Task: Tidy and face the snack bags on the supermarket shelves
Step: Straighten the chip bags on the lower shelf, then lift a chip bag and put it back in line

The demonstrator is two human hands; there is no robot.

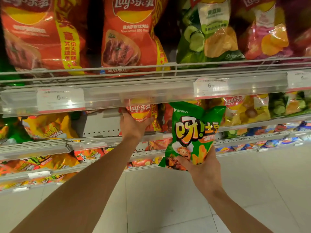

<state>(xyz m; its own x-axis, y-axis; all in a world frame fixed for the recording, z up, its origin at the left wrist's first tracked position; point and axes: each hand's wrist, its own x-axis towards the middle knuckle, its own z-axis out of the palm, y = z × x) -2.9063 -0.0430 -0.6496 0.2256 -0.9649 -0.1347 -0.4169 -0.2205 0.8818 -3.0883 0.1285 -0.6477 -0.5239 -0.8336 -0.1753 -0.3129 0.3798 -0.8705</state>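
My left hand [133, 126] reaches onto the second shelf and grips a small red Lay's bag [142, 111] from below and the left side; the bag's top is hidden behind the price rail. My right hand [202, 165] holds a green potato-snack bag [191, 132] upright by its bottom edge, in front of the shelves, label facing me. Large red Lay's bags [129, 36] stand on the top shelf above.
A clear price rail [134, 94] with white tags runs across the upper shelf edge. A green cucumber Lay's bag [207, 32] and a pink bag [267, 29] stand top right. Yellow bags [48, 126] lie left; lower shelves hold more snacks. A bare gap [101, 125] lies left of my left hand.
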